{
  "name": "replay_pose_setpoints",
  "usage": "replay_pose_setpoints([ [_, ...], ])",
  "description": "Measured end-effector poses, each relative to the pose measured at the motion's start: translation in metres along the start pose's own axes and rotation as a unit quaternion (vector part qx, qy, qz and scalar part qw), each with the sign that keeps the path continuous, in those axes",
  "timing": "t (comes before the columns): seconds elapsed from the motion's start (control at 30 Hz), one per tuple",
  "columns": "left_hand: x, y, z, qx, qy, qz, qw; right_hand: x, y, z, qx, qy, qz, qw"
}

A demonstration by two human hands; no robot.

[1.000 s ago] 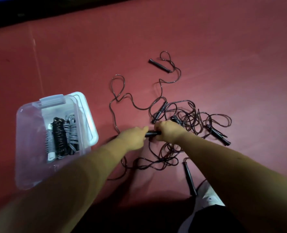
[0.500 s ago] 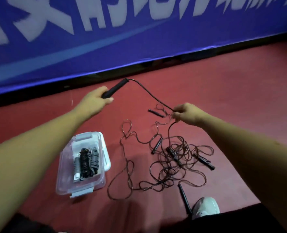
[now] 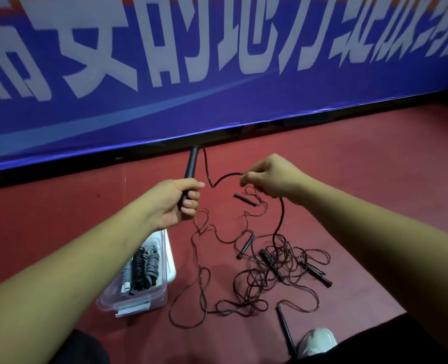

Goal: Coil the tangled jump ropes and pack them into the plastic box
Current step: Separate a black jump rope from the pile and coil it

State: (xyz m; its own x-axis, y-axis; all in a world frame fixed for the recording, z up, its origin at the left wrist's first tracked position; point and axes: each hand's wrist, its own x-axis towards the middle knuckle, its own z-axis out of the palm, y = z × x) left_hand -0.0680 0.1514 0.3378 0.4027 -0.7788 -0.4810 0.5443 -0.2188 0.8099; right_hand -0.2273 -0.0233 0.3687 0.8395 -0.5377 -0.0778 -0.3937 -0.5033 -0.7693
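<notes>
Tangled black jump ropes [image 3: 267,269] on floor, coiled ropes [image 3: 141,269] in clear plastic box [image 3: 162,292]

Indoor sports hall or gym, prob. courtside. Red matte sports floor [image 3: 375,166] w/ a faint seam line, spread across whole view. Long blue barrier board [image 3: 217,114] w/ big white Chinese chars + pale diagonal stripe, standing along far floor edge, dark gap at base. Black jump ropes [image 3: 278,261] strewn straight on floor, more coiled in clear plastic box [image 3: 136,303] beside them. White trainer [image 3: 318,340] at bottom edge. Dimmish even light.
</notes>
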Motion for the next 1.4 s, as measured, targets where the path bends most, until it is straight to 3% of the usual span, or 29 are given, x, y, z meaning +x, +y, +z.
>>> replay_pose_setpoints([
  [0.07,-0.004,-0.004,0.011,-0.026,-0.032,-0.010,0.999,-0.006,-0.006,0.015,0.001,-0.050,0.006,0.999],
  [0.17,-0.005,-0.008,0.017,0.021,-0.054,0.003,0.998,-0.010,-0.013,0.034,-0.008,-0.106,-0.006,0.994],
  [0.37,0.007,-0.007,0.012,0.150,-0.079,0.025,0.985,0.001,-0.024,0.031,-0.022,-0.097,-0.041,0.994],
  [0.5,0.017,0.007,0.011,0.202,-0.054,0.058,0.976,0.011,-0.013,0.024,-0.047,-0.096,-0.028,0.994],
  [0.63,0.026,0.022,0.000,0.090,-0.007,0.084,0.992,0.023,0.009,0.013,-0.029,-0.113,-0.014,0.993],
  [0.77,0.030,0.048,-0.033,-0.040,0.053,0.105,0.992,0.026,0.055,0.001,-0.095,-0.184,0.055,0.977],
  [0.87,0.029,0.050,-0.060,-0.012,0.083,0.089,0.992,0.024,0.075,-0.007,-0.026,-0.175,0.108,0.978],
  [0.97,0.028,0.039,-0.071,0.076,0.105,0.071,0.989,0.026,0.057,-0.005,0.070,-0.104,0.080,0.989],
  [1.1,0.027,0.033,-0.061,0.090,0.123,0.122,0.981,0.027,0.009,0.014,0.021,-0.097,0.002,0.995],
  [1.23,0.014,0.025,-0.038,0.095,0.038,0.157,0.982,0.018,-0.031,0.033,-0.037,-0.122,-0.066,0.990],
  [1.4,0.000,0.015,-0.018,0.097,-0.033,0.152,0.983,0.015,-0.055,0.039,0.010,-0.080,-0.099,0.992],
])
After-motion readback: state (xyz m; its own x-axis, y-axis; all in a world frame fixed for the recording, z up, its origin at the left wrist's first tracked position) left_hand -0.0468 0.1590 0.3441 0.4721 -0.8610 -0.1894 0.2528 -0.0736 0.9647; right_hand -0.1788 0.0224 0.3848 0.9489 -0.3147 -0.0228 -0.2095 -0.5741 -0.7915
